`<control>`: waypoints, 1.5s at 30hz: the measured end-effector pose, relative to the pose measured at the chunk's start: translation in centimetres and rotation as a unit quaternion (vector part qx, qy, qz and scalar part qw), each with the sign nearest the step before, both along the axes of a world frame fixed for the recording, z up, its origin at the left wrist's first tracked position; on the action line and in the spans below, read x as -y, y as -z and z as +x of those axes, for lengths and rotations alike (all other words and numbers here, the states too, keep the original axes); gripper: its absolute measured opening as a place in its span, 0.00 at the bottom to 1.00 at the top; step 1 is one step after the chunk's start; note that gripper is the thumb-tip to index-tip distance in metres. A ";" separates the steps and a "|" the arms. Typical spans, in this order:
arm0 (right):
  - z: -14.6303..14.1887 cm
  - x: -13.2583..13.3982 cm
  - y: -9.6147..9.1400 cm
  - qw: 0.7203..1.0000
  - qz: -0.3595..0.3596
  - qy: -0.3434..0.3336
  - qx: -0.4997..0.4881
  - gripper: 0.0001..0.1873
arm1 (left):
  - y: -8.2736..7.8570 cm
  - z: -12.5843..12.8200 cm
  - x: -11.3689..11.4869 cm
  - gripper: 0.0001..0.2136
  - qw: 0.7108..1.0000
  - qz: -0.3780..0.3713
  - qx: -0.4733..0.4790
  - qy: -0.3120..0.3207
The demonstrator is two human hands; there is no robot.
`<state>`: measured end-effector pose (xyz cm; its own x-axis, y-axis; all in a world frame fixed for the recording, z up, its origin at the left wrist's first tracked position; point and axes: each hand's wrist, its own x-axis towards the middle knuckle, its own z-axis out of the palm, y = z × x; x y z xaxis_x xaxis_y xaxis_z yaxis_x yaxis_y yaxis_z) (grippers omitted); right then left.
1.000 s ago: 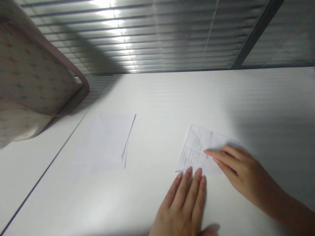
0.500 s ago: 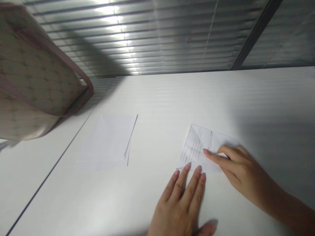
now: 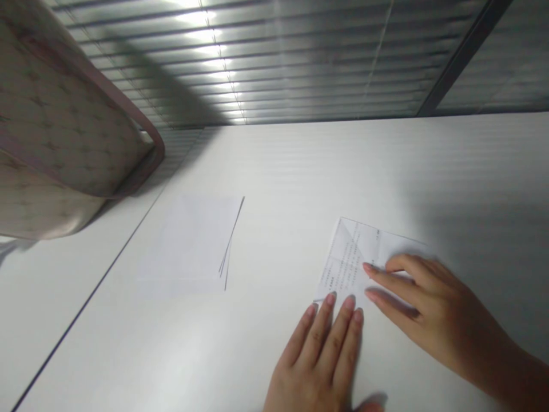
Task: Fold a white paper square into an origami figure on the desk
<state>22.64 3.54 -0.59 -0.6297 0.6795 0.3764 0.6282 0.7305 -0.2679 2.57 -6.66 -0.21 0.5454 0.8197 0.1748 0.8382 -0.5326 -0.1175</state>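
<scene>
- The left hand (image 3: 319, 352) lies palm down with its fingers slightly spread, tips at the near edge of the paper (image 3: 351, 249), probably to steady it
- The right hand (image 3: 433, 300) is over the right part of the paper, thumb and forefinger apart; perhaps this touch makes it flat
- Beyond both hands, the far edge of the paper is mostly uncovered
- Left of the left hand, a wide strip of table (image 3: 274, 246) reaches to the sheets (image 3: 193, 240)

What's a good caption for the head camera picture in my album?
Right hand on creased printed paper, left hand at its near edge, white sheets off left.
</scene>
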 end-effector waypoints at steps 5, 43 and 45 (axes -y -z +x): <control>-1.2 -0.8 -0.8 0.999 -0.021 -0.041 -0.001 0.07 | 0.2 0.2 0.3 0.32 1.000 -0.005 -0.003 -0.011; -1.9 -2.9 -0.8 0.964 -0.259 -0.052 0.003 0.04 | 0.0 0.1 2.6 0.26 0.984 0.024 0.071 -0.160; -1.9 -3.0 -0.8 0.964 -0.262 -0.054 0.006 0.04 | -0.1 0.0 2.6 0.25 0.987 -0.003 0.061 -0.147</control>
<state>20.77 6.55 0.21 -0.7092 0.7049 -0.0076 0.5614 0.5582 -0.6110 2.56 -9.29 -0.06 0.2585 0.9409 0.2187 0.9645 -0.2640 -0.0046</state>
